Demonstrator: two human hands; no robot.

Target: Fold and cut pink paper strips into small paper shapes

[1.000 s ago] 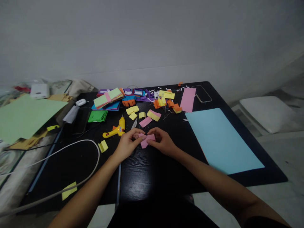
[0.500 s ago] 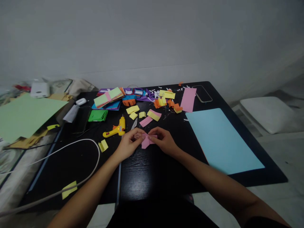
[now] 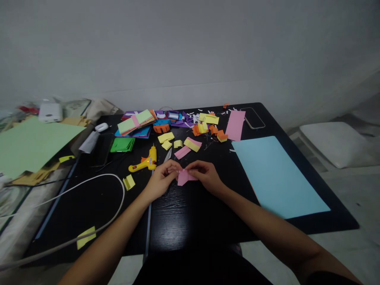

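Observation:
Both hands grip a small folded piece of pink paper point(image 3: 184, 177) above the front middle of the black table. My left hand point(image 3: 162, 177) pinches its left side, and my right hand point(image 3: 205, 175) pinches the right side. Creases show on the paper, with flaps standing out below my fingertips. Partly behind my left hand lies a pair of scissors point(image 3: 168, 154), blades pointing away. A yellow glue gun point(image 3: 145, 161) with a small orange light rests just left of it. Beyond my fingers are pink and yellow paper strips point(image 3: 192, 144) and small folded yellow pieces point(image 3: 177, 143).
A light blue sheet point(image 3: 279, 178) covers the table's right side, with a pink sheet point(image 3: 235, 125) and a phone point(image 3: 252, 118) behind it. Stacked coloured papers point(image 3: 137, 122) and green paper point(image 3: 122, 145) lie at back left. A white cable point(image 3: 124, 194) loops across the left.
The pink paper has been turned and opened out between my fingers, so its flaps now spread differently. My hands have barely shifted, and everything else on the table stays put.

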